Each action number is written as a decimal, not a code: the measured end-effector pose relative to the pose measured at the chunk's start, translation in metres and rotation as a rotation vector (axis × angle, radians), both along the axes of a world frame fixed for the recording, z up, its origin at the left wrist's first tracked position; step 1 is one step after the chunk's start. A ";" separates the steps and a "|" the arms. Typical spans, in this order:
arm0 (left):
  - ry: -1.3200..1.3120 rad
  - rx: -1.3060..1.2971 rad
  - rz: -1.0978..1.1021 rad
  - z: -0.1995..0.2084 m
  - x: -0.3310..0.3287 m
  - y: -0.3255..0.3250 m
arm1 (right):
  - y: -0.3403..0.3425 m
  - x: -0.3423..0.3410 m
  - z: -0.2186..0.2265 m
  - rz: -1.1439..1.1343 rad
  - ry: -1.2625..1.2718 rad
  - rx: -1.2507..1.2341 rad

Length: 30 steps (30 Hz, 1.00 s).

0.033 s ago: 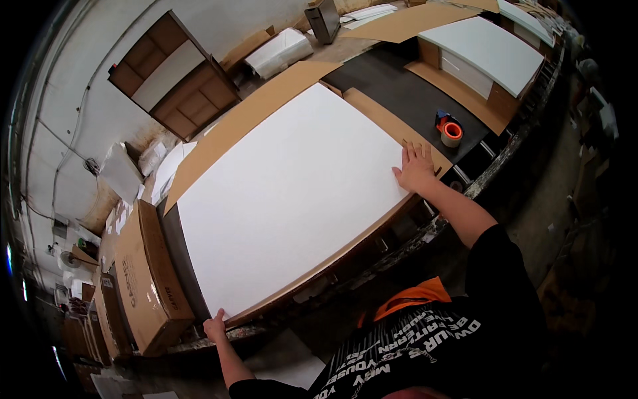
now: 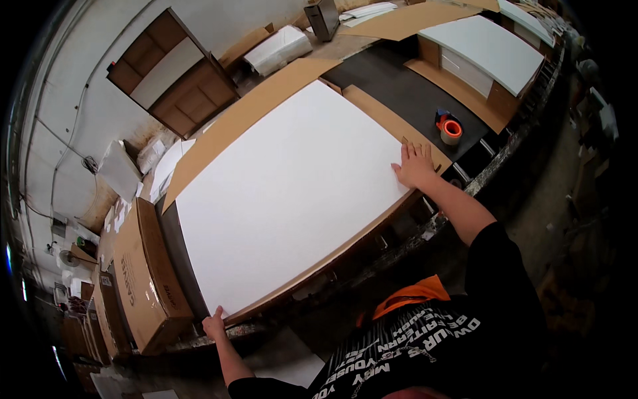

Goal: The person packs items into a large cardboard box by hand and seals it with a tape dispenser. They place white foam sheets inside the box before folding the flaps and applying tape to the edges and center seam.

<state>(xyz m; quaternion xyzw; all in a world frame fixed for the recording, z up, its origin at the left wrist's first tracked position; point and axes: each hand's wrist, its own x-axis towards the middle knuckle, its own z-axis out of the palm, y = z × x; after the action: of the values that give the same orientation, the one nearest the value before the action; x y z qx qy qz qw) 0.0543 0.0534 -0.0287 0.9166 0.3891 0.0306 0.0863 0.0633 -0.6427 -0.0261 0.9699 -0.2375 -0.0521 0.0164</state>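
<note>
A large white sheet (image 2: 286, 206) lies flat in front of me on brown cardboard (image 2: 256, 123), which sticks out along its far side and right end. My right hand (image 2: 416, 167) rests palm down on the sheet's right near corner, fingers spread and reaching over the edge. At the left near corner, my left hand (image 2: 213, 326) has its thumb on top of the sheet. Its other fingers are curled at the corner's edge, partly hidden. Just beyond my right hand sits a tape dispenser (image 2: 450, 130) with an orange-cored roll.
A dark conveyor belt (image 2: 379, 73) runs under the cardboard, with metal rollers at its near edge. Farther right stands a white-topped furniture piece (image 2: 485, 53) on cardboard. Closed cartons (image 2: 143, 279) stand at the left. A brown panelled frame (image 2: 174, 73) leans on the wall.
</note>
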 end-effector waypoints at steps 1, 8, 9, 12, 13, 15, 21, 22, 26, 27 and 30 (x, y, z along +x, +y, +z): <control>0.031 -0.030 -0.010 0.001 0.001 0.000 | -0.005 0.002 -0.005 0.001 0.014 0.001; -0.276 0.479 -0.754 -0.040 -0.027 -0.029 | -0.005 -0.048 0.011 0.435 -0.252 0.328; -0.258 0.409 -0.911 -0.038 -0.026 -0.068 | -0.007 -0.063 0.009 0.606 -0.286 0.330; -0.162 0.218 -1.045 -0.001 -0.031 -0.150 | 0.014 -0.078 0.030 0.711 -0.093 0.059; -0.174 0.234 -1.004 0.006 -0.022 -0.158 | 0.015 -0.070 0.031 0.703 -0.077 0.073; -0.157 0.191 -0.910 0.021 -0.018 -0.167 | 0.025 -0.049 0.039 0.674 -0.199 -0.011; 0.106 0.246 -0.925 -0.057 0.013 -0.126 | 0.016 -0.020 -0.011 0.651 0.048 0.099; 0.098 0.393 -0.954 -0.077 0.009 -0.103 | 0.024 -0.021 -0.012 0.663 0.060 0.127; 0.073 0.221 -1.142 -0.052 0.010 -0.251 | 0.019 -0.008 0.002 0.697 0.067 0.216; 0.060 0.126 -1.238 -0.043 0.006 -0.300 | 0.024 -0.010 0.007 0.714 0.117 0.213; 0.115 0.002 -1.321 -0.001 0.018 -0.383 | 0.004 0.007 0.000 0.854 0.077 0.355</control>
<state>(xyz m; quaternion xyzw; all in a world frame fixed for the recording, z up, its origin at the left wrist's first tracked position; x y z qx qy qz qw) 0.0725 -0.3300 -0.0299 0.9627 -0.2510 -0.0775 0.0649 0.0703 -0.6389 -0.0258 0.9660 0.1966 -0.1165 -0.1209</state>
